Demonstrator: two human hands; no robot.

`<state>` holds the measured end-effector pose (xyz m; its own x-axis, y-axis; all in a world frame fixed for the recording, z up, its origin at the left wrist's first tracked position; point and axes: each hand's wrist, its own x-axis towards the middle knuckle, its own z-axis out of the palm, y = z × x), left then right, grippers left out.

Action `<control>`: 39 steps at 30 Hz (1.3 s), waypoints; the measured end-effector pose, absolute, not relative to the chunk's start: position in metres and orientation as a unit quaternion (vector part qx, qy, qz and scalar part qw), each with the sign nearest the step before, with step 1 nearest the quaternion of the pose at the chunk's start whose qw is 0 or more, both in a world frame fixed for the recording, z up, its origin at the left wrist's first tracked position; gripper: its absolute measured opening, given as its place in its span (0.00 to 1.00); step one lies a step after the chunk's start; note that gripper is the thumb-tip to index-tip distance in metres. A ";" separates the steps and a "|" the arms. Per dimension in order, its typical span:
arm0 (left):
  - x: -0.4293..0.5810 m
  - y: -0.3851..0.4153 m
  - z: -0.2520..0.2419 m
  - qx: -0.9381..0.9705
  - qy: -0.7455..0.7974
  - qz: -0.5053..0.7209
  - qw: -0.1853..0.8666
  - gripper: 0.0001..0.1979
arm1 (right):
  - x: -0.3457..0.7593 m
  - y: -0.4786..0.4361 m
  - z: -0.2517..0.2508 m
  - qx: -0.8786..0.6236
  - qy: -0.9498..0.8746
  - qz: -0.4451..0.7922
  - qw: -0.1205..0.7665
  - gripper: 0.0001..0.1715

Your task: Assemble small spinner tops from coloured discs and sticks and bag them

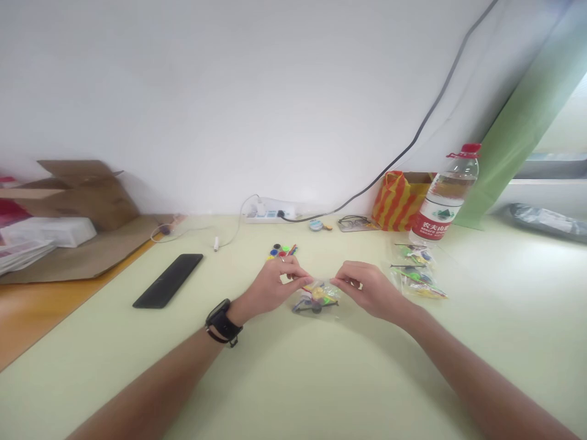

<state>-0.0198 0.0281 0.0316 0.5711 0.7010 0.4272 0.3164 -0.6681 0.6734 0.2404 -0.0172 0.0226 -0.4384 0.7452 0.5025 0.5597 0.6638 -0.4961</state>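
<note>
From where I stand, a cardboard box [87, 189] sits at the left of the frame, then a flat black slab [169, 281] on the pale worktop [275, 385]. The left hand [268, 286], just below some loose coloured pieces [275, 252], has its grip pinched close on the top edge of a clear bag [316, 300] of coloured bits, at the centre. The right hand [373, 288] pinches that edge's other end, its grip equally tight. Right of it lie more filled bags [418, 276], below a red-capped bottle [443, 205].
</note>
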 end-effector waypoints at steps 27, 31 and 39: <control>-0.032 0.065 0.002 0.947 0.121 0.196 -0.223 0.14 | 0.281 0.049 -0.028 -0.497 -0.821 -0.275 0.053 0.14; -0.041 0.072 0.008 0.949 0.173 0.205 -0.167 0.11 | 0.296 0.053 -0.034 -0.542 -0.791 -0.281 0.041 0.12; -0.059 0.074 0.010 0.901 0.372 0.201 -0.092 0.29 | 0.305 0.035 -0.037 -0.572 -0.779 -0.249 0.069 0.16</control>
